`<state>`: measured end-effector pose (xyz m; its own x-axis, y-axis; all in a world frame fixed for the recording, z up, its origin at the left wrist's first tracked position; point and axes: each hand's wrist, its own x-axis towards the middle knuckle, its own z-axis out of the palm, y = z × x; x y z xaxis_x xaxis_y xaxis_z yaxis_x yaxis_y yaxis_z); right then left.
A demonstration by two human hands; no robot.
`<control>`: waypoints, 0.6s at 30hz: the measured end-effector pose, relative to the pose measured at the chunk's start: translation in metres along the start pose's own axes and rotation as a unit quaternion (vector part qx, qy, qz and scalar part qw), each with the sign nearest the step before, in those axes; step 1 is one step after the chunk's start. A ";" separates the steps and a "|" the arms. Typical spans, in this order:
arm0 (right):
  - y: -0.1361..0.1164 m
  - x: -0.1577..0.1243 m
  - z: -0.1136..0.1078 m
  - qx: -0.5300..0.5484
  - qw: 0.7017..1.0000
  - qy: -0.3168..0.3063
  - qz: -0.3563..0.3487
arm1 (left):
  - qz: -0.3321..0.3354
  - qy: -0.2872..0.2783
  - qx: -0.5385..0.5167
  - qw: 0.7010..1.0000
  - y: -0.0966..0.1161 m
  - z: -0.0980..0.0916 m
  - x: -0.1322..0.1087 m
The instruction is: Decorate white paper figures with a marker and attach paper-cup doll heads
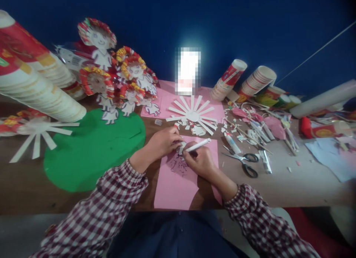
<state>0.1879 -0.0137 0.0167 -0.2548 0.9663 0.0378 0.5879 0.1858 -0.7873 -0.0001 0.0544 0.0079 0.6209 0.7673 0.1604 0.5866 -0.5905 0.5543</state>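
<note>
My right hand grips a white marker pen, its tip down at a small white paper piece. The fingers of my left hand are closed on the far edge of that piece; the fingertips partly cover it. Both hands are over a pink paper sheet with dark pen strokes on it. Just beyond them lies a white paper cup cut into spread strips, with paper scraps in front of it.
Left are a green paper oval, another strip-cut cup, paper dolls and tall cup stacks. To the right lie scissors, a glue tube and thin sticks. More cup stacks and a lit, blurred screen stand behind.
</note>
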 end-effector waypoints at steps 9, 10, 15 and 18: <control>-0.002 0.000 0.000 -0.006 1.000 0.007 -0.001 | 0.002 0.000 0.001 1.000 -0.002 0.001 -0.001; -0.002 0.000 0.000 -0.006 1.000 0.007 -0.002 | 0.002 0.000 0.001 1.000 -0.001 0.001 -0.001; -0.002 0.000 0.000 -0.001 1.000 0.004 -0.003 | 0.002 -0.003 -0.001 1.000 -0.001 0.000 0.000; -0.002 0.000 0.000 0.033 0.999 -0.004 0.016 | 0.005 -0.002 -0.002 1.000 -0.002 0.001 0.000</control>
<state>0.1865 -0.0138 0.0182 -0.2440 0.9697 0.0075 0.5442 0.1434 -0.8266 -0.0008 0.0551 0.0057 0.6291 0.7601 0.1624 0.5777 -0.5971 0.5565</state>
